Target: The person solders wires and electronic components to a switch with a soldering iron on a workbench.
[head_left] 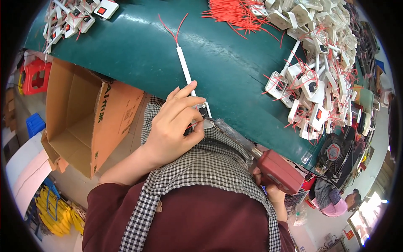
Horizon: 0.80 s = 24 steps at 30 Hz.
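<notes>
My left hand (174, 126) is closed on a small white part (204, 111) at the near edge of the green work surface (138, 46). A white tube (184, 67) runs up from that part and ends in two thin red wires (171, 28). My right hand (270, 191) grips a red power tool (280, 171) low at the right. The tool's wrapped shaft (233, 133) points up-left, and its tip meets the part under my left fingers.
A heap of white switch parts with red wires (319, 84) covers the right of the surface. Loose red wires (235, 14) lie at the top, more white parts (79, 17) at top left. An open cardboard box (84, 117) stands left. Another person (331, 199) sits lower right.
</notes>
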### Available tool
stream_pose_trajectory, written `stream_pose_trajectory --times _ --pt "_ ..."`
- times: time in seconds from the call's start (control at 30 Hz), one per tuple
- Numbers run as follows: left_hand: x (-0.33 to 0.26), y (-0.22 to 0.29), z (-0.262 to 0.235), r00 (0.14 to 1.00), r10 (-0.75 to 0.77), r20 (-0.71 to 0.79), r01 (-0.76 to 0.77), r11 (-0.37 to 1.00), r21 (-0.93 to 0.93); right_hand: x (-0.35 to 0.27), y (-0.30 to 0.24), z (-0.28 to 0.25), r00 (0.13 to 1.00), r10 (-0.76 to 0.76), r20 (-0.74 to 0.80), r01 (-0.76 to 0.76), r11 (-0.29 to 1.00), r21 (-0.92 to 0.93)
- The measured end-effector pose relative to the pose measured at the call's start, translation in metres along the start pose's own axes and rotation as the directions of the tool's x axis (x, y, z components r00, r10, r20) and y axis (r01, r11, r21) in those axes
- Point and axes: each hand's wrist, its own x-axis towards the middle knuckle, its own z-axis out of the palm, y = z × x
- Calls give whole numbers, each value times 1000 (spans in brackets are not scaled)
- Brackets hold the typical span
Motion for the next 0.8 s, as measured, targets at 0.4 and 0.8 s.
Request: stream_pose_trajectory --times 0.4,0.8 --pt "-3 -1 2 998 -69 -5 68 986 -151 4 -7 5 1000 29 -1 -29 999 -31" --pt "-2 -2 2 999 -37 -2 36 995 -97 -1 -1 -1 1000 5 -28 -8 994 -109"
